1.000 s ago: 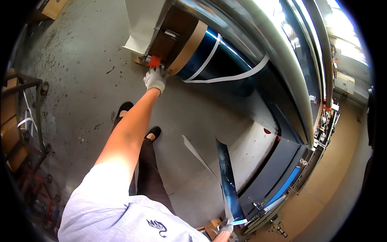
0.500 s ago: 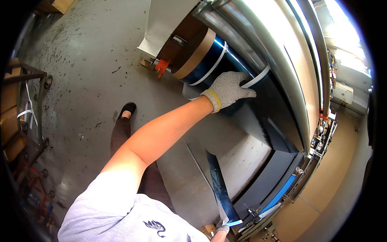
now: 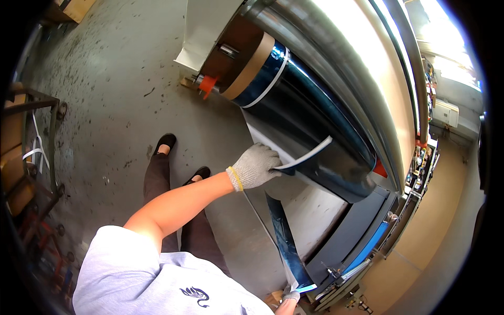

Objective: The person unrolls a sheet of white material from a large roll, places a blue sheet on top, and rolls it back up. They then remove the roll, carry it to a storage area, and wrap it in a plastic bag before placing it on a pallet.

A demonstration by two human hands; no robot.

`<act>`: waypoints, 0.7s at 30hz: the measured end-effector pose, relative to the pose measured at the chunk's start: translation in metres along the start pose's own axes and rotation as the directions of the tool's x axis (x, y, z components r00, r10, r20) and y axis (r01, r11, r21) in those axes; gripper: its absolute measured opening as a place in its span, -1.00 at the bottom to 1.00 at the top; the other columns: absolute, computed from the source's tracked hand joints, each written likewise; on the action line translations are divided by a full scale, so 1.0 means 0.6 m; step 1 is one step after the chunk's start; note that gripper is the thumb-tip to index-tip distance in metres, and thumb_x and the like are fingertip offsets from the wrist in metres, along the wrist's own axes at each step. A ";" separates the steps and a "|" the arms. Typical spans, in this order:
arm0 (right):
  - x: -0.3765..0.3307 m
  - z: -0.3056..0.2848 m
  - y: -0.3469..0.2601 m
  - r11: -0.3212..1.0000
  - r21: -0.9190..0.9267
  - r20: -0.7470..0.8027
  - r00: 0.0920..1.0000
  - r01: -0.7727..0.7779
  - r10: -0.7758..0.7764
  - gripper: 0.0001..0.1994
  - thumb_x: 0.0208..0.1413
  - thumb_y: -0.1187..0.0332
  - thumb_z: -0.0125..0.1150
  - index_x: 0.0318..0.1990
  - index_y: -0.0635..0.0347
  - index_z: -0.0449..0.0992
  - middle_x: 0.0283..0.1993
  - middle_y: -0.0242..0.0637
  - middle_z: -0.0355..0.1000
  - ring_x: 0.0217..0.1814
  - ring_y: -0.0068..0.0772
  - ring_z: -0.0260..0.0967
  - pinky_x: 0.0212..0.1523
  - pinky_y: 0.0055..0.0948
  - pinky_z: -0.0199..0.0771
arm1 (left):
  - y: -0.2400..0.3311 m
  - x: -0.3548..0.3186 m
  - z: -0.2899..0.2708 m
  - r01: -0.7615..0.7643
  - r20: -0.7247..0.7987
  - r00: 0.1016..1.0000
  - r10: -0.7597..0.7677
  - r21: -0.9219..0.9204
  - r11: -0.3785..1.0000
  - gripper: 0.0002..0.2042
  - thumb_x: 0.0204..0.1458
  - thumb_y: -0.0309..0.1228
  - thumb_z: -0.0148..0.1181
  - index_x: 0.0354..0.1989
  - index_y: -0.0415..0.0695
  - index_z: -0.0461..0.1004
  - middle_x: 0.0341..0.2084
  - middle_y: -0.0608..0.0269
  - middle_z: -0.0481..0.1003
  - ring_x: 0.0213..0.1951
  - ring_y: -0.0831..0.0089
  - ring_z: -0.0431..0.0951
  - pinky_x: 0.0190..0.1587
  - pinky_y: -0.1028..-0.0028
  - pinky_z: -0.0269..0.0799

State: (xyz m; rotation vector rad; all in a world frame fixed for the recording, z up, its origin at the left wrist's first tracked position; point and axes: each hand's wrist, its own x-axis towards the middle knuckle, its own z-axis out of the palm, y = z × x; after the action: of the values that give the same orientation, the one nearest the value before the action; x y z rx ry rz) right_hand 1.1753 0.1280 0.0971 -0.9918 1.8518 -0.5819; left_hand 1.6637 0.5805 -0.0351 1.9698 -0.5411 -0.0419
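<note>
Both hands grip one film strip (image 3: 283, 231) (running near-to-far).

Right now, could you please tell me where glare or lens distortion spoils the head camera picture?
Head view: glare washes out the steel roller at upper right; fisheye bends the dark film roll and darkens the rim; the gloved left hand on the film edge is sharp; the right hand is cropped at the bottom.

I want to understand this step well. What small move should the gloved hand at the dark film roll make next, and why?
Probably peel a little further along the roll. The left hand pinches the lifted white-edged film edge, while the right hand holds the hanging blue strip, so the film seems only partly freed.
</note>
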 end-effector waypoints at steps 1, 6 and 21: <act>0.000 -0.008 0.007 1.000 0.012 -0.004 1.000 -0.001 0.001 -0.73 0.18 0.33 0.01 -0.03 0.10 0.55 -0.09 -0.28 0.53 -0.14 -0.31 0.54 -0.22 -0.22 0.59 | 0.001 -0.011 0.000 -0.047 -0.012 0.999 0.047 0.016 0.999 -0.77 -0.09 -0.17 0.28 -0.45 -0.08 0.53 -0.45 0.22 0.48 -0.28 0.21 0.50 -0.09 0.26 0.36; 0.010 -0.049 0.033 0.998 0.060 -0.014 1.000 -0.003 0.004 -0.74 0.17 0.34 0.02 -0.04 0.09 0.56 -0.10 -0.29 0.53 -0.15 -0.32 0.54 -0.23 -0.22 0.58 | 0.035 -0.025 0.030 -0.270 0.026 0.962 0.270 -0.014 0.963 -0.87 -0.15 -0.31 0.26 -0.56 -0.04 0.45 -0.53 0.30 0.43 -0.33 0.27 0.48 -0.12 0.30 0.36; 0.072 -0.186 0.103 0.971 0.236 -0.100 0.993 -0.038 0.063 -0.76 0.15 0.36 0.05 -0.07 0.08 0.58 -0.11 -0.29 0.54 -0.15 -0.34 0.54 -0.24 -0.22 0.57 | 0.050 -0.143 0.059 -0.289 0.315 0.929 0.194 0.293 0.911 -0.92 -0.28 -0.46 0.18 -0.53 -0.05 0.49 -0.50 0.28 0.45 -0.30 0.28 0.49 -0.10 0.29 0.37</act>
State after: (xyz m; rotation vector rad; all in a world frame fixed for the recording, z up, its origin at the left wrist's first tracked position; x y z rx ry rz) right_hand 1.0415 0.1248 0.0817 -0.7677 1.8452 -0.8155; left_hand 1.5665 0.5730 -0.0431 2.2255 -1.0370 -0.0763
